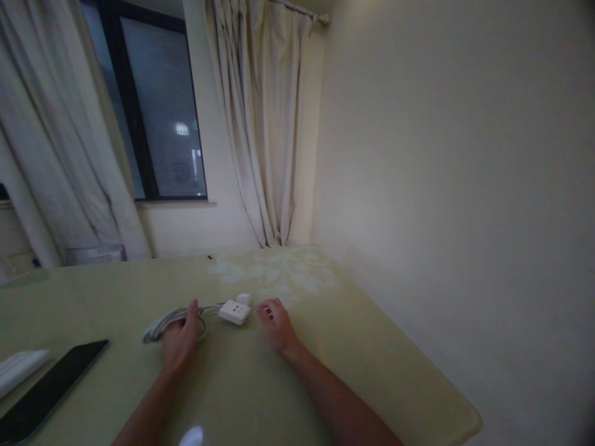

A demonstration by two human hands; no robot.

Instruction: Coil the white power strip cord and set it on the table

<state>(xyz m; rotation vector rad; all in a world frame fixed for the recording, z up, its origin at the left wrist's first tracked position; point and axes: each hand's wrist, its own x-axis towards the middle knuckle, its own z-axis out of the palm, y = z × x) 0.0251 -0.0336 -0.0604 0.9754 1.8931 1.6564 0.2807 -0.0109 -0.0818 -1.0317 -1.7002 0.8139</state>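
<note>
My left hand [180, 342] is closed around a coil of grey-white cable [160, 326], its thumb on top. From the coil, the cable runs right to a white socket block [234, 312], which lies on the table with its outlet holes facing up. A smaller white piece, perhaps a plug [243, 299], sits just behind the block. To the right of the block, and apart from it, is my right hand [276, 322]. Its fingers are curled in, and I cannot make out whether anything is inside them.
The pale green table [372, 365] meets a wall [441, 186] on the right. At left lie a dark flat panel [56, 384] and a white object [21, 367]. A tiny dark piece [209, 257] rests near the back edge. Curtains [260, 124] hang beside a window [162, 111].
</note>
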